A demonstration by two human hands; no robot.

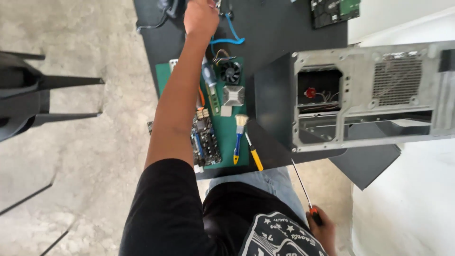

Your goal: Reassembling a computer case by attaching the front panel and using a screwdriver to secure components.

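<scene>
A person's left hand stretches across the green mat, its grip hidden, while the right hand clutches a long screwdriver whose tip risks jabbing the open computer case.

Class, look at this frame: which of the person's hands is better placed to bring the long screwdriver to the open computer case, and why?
Probably the right hand. It already grips the screwdriver, whose tip points up toward the computer case. The left hand is stretched to the table's far edge among cables.
</scene>
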